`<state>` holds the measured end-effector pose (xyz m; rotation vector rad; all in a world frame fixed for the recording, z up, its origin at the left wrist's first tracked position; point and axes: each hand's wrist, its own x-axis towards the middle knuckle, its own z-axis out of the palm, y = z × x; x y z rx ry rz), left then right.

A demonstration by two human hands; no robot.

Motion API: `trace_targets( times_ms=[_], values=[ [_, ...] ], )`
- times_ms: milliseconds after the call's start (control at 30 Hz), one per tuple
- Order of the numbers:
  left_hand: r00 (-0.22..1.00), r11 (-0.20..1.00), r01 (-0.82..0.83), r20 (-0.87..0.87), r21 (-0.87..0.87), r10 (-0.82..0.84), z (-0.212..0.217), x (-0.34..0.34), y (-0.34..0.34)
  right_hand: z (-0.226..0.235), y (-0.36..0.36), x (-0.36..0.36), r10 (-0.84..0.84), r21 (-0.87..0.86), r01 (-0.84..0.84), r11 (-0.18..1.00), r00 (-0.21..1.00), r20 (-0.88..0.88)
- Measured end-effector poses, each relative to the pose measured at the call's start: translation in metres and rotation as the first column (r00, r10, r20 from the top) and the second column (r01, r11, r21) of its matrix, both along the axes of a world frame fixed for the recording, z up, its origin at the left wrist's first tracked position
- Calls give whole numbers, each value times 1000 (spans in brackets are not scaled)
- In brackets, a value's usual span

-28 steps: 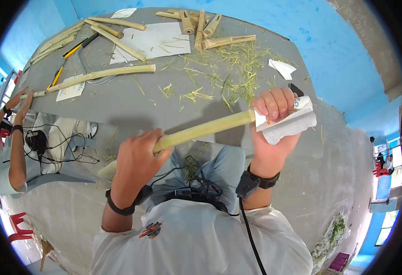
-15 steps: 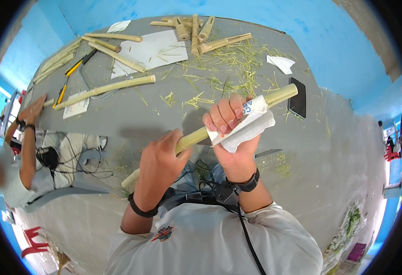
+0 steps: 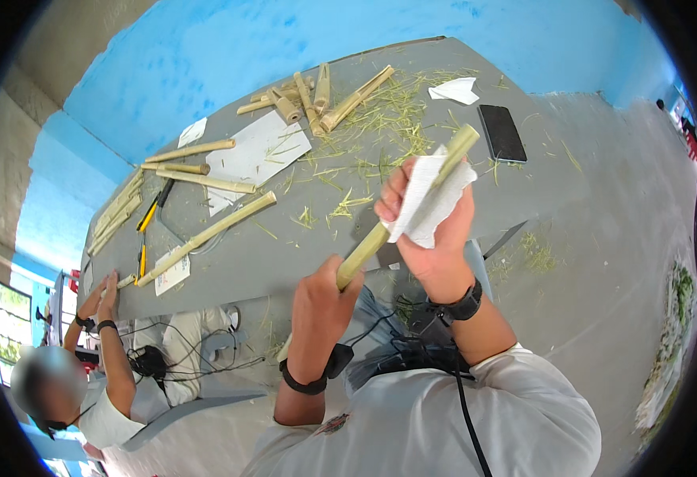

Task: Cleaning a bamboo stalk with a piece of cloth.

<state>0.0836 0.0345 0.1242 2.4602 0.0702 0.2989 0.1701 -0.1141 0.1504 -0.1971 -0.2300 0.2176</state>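
A long pale-green bamboo stick (image 3: 364, 253) slants up to the right in front of me, over the table's near edge. Its lower part is gripped by my left hand (image 3: 323, 300), fingers closed round it, and the lower end runs behind that forearm. Farther up, my right hand (image 3: 448, 242) is closed round a folded white sheet of sandpaper (image 3: 430, 199). The sandpaper wraps about the bamboo, and its loose edges stick out towards the upper right. The bamboo's far end pokes out beyond the sheet.
On the grey table (image 3: 285, 274) lie a long bamboo stick (image 3: 205, 240), several shorter bamboo pieces (image 3: 316, 95), green shavings (image 3: 380, 119), white paper (image 3: 262, 151), a black phone (image 3: 503, 133) and a yellow-black tool (image 3: 149, 215). A co-worker's hands (image 3: 103, 296) rest at the left edge.
The whole view has swung, so the bamboo now looks steeper. My right hand, still round the sandpaper, sits a little differently on the stick. The co-worker shows more fully.
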Motion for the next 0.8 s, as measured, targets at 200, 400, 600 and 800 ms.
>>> trace_targets(
  times_ms=[200,400,600,800],
  values=[
    [996,996,82,31,-43,-81,4,-9,-3,16,13,-19,-313,-205,272,940,928,-205],
    [961,990,63,260,126,-94,-15,-10,-8,-6,-27,-24,-34,48,29,998,994,104],
    [988,996,91,124,-1,-90,-27,-3,-38,-15,-55,-10,94,65,-100,993,991,100],
    [988,982,108,-93,-156,-123,-37,0,-47,-15,-66,2,179,-18,-179,984,965,192]
  ],
)
